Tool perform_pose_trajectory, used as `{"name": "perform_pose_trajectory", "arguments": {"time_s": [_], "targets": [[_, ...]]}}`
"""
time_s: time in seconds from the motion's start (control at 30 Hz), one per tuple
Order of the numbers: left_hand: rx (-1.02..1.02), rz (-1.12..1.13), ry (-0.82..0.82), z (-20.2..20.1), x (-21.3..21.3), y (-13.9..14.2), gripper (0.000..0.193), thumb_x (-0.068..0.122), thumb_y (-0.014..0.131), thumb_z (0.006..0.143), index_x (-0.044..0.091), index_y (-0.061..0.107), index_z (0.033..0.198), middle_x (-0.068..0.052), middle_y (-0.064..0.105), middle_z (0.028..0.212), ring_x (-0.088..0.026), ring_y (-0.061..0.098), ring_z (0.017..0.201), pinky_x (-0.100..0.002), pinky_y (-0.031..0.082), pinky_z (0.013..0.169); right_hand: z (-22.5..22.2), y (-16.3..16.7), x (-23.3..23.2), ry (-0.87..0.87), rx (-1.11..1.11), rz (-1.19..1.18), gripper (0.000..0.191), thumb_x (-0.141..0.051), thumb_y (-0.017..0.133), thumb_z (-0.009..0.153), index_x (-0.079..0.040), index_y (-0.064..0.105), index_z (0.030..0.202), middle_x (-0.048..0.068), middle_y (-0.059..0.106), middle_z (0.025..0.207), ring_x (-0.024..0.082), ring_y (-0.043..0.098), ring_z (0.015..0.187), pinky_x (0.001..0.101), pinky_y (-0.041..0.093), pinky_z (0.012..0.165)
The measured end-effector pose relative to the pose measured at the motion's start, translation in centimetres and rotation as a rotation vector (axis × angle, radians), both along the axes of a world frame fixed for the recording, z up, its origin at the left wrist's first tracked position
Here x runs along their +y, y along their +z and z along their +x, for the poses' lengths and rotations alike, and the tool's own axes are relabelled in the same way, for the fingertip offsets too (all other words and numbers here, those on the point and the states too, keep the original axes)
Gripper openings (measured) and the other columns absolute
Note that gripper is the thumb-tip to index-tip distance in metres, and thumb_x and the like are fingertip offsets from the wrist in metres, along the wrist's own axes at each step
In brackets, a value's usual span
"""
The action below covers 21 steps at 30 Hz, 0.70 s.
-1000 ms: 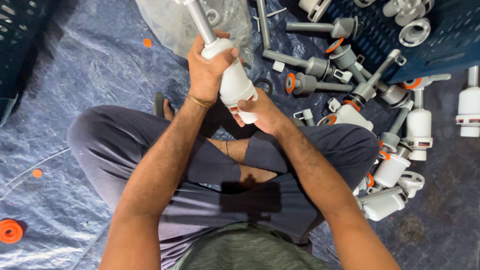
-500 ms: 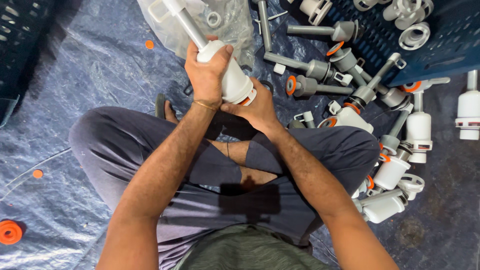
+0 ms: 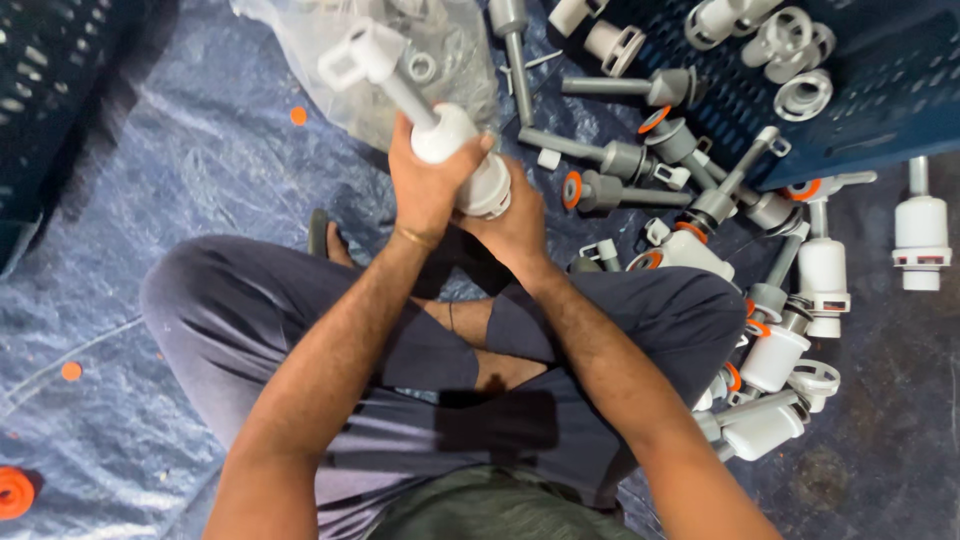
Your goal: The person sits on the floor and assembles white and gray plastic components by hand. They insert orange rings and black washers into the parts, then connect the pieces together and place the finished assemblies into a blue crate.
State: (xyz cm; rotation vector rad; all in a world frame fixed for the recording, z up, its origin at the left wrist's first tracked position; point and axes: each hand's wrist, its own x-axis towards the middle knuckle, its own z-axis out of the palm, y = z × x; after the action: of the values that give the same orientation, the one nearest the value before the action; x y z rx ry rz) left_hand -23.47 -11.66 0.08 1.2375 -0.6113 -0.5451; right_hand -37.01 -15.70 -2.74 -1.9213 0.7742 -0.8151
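White plastic valve body [image 3: 468, 160], top centre of the frame, sits clamped between both your hands, left hand [image 3: 425, 185] wrapped over it, right hand [image 3: 515, 225] cupped beneath, so its grey stem [image 3: 400, 92] points clear toward the upper left.

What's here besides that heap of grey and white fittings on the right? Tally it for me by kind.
White fitting, gripped by the left hand and right hand: 1
Clear plastic bag: 1
Blue crates: 2
Loose orange pieces on the blue sheet: 3
Total: 7
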Motion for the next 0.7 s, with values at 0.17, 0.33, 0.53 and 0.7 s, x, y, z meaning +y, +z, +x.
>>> {"name": "perform_pose_trajectory", "arguments": {"time_s": [0.17,0.33,0.53,0.7], "targets": [[0.325,-0.190,-0.486,0.9,0.6,0.6,0.055,0.009,0.086,0.076,0.002,0.056,0.122,-0.011,0.068,0.100,-0.021,0.069,0.089,-0.039,0.061,0.082,-1.4,1.2,-1.0,0.622,-0.251,1.149,0.060,-0.025,0.095,0.065,-0.002,0.066,0.112,0.011,0.069,0.090,0.026,0.070,0.079,0.0395,0.061,0.073],[0.442,-0.337,-0.764,1.5,1.7,1.6,0.058,0.008,0.081,0.078,0.002,0.054,0.129,-0.012,0.069,0.107,-0.023,0.071,0.098,-0.040,0.060,0.091,-2.6,2.5,-1.2,0.743,-0.185,1.038,0.055,-0.023,0.093,0.072,0.002,0.068,0.114,0.013,0.071,0.093,0.025,0.071,0.085,0.0382,0.060,0.080],[0.002,-0.017,-0.131,-1.0,0.5,1.1,0.055,0.009,0.089,0.076,-0.001,0.058,0.120,-0.014,0.072,0.105,-0.022,0.071,0.093,-0.038,0.060,0.085,0.2,1.5,0.0,-0.040,0.043,0.029,0.068,-0.022,0.094,0.064,-0.001,0.062,0.119,0.013,0.075,0.104,0.022,0.073,0.097,0.0347,0.058,0.081],[0.562,-0.275,-0.675,0.2,1.5,1.8,0.058,0.019,0.085,0.075,-0.002,0.057,0.121,-0.017,0.070,0.097,-0.027,0.072,0.085,-0.040,0.061,0.077,-2.4,1.8,-1.3,0.759,-0.099,1.062,0.066,-0.022,0.094,0.066,0.001,0.063,0.119,0.017,0.073,0.103,0.027,0.073,0.094,0.0384,0.058,0.079]]}}
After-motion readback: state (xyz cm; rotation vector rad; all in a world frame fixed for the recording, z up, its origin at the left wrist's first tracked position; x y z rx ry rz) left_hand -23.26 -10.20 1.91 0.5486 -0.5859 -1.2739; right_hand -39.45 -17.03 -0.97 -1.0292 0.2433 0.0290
